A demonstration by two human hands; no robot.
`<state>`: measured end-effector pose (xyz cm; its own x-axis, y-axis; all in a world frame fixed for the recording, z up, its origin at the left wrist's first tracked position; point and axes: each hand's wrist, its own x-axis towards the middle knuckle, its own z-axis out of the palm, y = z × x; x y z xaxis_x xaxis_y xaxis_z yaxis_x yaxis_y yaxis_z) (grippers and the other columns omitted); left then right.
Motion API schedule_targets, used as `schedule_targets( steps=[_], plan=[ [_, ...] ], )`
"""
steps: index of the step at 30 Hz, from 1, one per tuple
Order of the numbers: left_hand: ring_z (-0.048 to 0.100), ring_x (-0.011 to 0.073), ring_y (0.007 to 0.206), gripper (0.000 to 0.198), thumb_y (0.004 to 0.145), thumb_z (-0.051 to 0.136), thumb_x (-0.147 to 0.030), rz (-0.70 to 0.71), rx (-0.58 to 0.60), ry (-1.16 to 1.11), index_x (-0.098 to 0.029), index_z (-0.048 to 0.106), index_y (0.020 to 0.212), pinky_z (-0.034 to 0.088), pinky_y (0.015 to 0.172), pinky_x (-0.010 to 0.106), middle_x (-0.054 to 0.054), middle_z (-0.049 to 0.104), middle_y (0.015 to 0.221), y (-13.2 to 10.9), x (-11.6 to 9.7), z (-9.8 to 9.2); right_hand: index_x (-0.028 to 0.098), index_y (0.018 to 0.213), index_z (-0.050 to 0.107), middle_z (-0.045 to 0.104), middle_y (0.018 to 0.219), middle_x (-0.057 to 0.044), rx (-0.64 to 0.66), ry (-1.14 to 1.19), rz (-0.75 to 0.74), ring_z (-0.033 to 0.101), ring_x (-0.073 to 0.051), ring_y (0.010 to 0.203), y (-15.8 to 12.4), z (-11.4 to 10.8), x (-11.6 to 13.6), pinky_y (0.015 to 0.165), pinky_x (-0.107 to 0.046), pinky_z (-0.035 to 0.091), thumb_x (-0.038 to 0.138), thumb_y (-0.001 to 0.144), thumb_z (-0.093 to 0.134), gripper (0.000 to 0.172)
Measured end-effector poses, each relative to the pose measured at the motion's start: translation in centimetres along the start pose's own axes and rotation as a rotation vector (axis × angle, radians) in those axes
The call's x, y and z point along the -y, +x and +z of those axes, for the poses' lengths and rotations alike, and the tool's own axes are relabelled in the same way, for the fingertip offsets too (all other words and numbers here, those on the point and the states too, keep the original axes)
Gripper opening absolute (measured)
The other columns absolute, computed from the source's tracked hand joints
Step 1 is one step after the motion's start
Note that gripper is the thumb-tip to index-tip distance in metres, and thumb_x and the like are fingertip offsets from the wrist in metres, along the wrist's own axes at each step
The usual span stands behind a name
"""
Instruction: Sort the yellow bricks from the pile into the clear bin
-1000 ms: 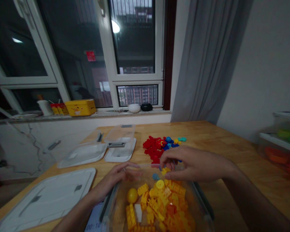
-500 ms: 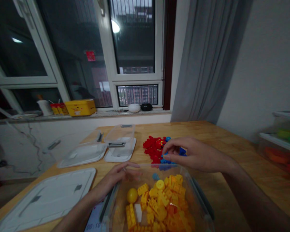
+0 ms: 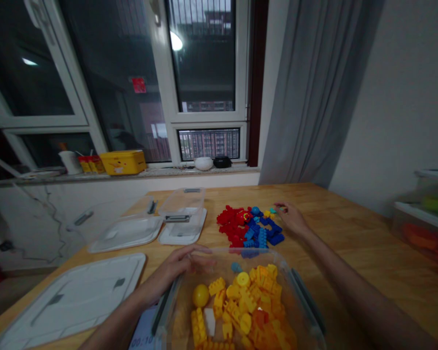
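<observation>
A clear plastic box [image 3: 290, 265] with yellow and orange blocks [image 3: 246, 304] stands close in front of me. My left hand [image 3: 190, 260] is closed on its far left rim, fingers partly over the edge. Beyond the box lie a pile of red blocks [image 3: 233, 221] and, beside it, blue blocks [image 3: 263, 236]. My right hand [image 3: 286, 214] reaches past the blue blocks, fingers closed around something small that I cannot make out. Small yellow and teal pieces [image 3: 269, 214] lie just left of its fingertips.
White lids [image 3: 83, 296] lie on the wooden table [image 3: 350, 243] at the left, with more clear boxes [image 3: 182, 204] behind. A phone-like screen [image 3: 143, 330] shows under my left arm. More filled containers [image 3: 419, 211] stand at the far right.
My right hand has moved right and farther away, from above the blue blocks to beyond them, uncovering the blue, yellow and teal pieces. My left hand stays at the box rim.
</observation>
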<state>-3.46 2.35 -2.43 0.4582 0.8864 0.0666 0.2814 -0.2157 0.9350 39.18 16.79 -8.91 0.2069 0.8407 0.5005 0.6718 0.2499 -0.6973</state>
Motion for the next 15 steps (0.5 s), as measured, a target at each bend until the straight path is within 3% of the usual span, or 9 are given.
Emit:
schedule_targets(
  steps=[3,6,15],
  plan=[
    [0.06,0.0333,0.123,0.038,0.085,0.057,-0.025,0.006,0.031,-0.028,-0.022,0.073,0.118,0.041,0.105,0.04,0.004,0.074,0.126,0.1,0.3,0.0,0.016,0.109,0.069,0.071,0.113,-0.014,0.033,-0.04,0.014,0.066,-0.025,0.103,-1.2,1.3,-3.5,0.094,-0.041,0.052,0.029,0.085,0.054,0.032],
    [0.06,0.0326,0.123,0.037,0.084,0.057,-0.024,0.026,0.036,-0.033,-0.022,0.074,0.117,0.04,0.106,0.039,0.004,0.074,0.125,0.2,0.7,-0.1,0.016,0.115,0.066,0.068,0.122,-0.015,0.072,-0.073,0.011,0.062,-0.027,0.117,-1.8,2.0,-5.5,0.107,-0.043,0.046,0.029,0.085,0.056,0.035],
    [0.065,0.0313,0.117,0.04,0.084,0.056,-0.024,-0.01,0.053,-0.094,-0.023,0.07,0.121,0.042,0.104,0.039,0.003,0.077,0.122,0.3,1.3,-0.2,0.017,0.147,0.045,0.046,0.155,-0.014,0.215,-0.119,0.017,0.043,-0.029,0.144,-1.3,2.9,-7.5,0.12,-0.046,0.031,0.038,0.094,0.043,0.057]
  ],
)
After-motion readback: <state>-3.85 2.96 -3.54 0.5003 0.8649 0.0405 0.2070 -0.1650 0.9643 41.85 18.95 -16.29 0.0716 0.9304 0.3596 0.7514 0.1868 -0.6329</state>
